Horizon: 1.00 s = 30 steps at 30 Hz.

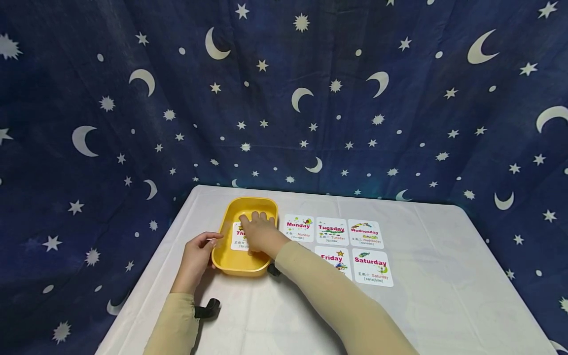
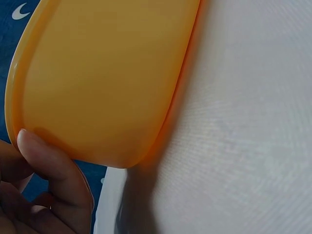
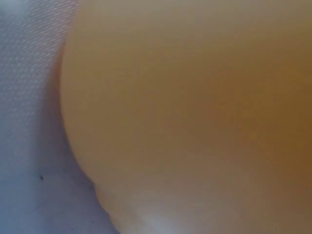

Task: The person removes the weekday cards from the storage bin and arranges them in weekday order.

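Observation:
A yellow plastic tray (image 1: 239,268) sits on the white-covered table. My left hand (image 1: 197,256) pinches its left rim; in the left wrist view the thumb (image 2: 44,153) lies against the tray's edge. My right hand (image 1: 259,234) reaches into the tray over a white card (image 1: 238,242) whose red word starts "Thu". That hand covers the card's right part, so whether it grips the card is hidden. The right wrist view shows mostly the tray's blurred yellow wall (image 3: 170,107).
Right of the tray lie day cards: Monday (image 1: 299,229), Tuesday (image 1: 332,231) and Wednesday (image 1: 366,234) behind, Friday (image 1: 333,259) and Saturday (image 1: 372,267) in front. My right sleeve (image 1: 328,291) crosses beside Friday. A starry blue curtain (image 1: 275,98) hangs behind the table.

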Each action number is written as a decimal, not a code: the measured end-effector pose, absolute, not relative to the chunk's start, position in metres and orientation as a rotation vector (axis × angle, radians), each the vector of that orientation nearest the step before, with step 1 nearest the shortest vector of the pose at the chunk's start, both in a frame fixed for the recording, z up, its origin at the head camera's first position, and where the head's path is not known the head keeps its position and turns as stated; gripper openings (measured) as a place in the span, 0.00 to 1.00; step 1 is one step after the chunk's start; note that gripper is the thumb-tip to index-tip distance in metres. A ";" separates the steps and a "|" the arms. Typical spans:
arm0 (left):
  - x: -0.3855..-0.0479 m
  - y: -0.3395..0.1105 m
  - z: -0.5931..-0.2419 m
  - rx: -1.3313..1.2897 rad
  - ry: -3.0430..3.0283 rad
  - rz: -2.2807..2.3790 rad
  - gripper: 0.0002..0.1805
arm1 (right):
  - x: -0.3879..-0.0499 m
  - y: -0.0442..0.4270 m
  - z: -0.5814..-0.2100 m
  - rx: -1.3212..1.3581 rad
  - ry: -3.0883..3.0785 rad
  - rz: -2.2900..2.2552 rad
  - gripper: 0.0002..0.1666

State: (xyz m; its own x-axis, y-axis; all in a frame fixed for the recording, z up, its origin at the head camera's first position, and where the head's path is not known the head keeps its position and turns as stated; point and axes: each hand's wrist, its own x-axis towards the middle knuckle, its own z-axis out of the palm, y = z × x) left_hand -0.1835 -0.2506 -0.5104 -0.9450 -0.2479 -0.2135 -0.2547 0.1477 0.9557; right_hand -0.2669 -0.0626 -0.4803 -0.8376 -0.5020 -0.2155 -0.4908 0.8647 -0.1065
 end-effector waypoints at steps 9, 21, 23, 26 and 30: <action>-0.183 -0.250 -0.511 -0.522 2.387 1.989 0.14 | -0.267 -0.062 -0.482 -0.754 2.802 -0.096 0.56; -0.183 -0.251 -0.511 -0.523 2.385 1.998 0.14 | -0.268 -0.063 -0.479 -0.727 2.797 -0.111 0.54; -0.183 -0.251 -0.511 -0.524 2.383 2.001 0.14 | -0.268 -0.063 -0.478 -0.722 2.797 -0.111 0.53; -0.183 -0.250 -0.511 -0.526 2.377 2.005 0.14 | -0.268 -0.063 -0.477 -0.715 2.797 -0.108 0.52; -0.183 -0.250 -0.510 -0.529 2.368 2.013 0.14 | -0.268 -0.063 -0.477 -0.707 2.796 -0.106 0.54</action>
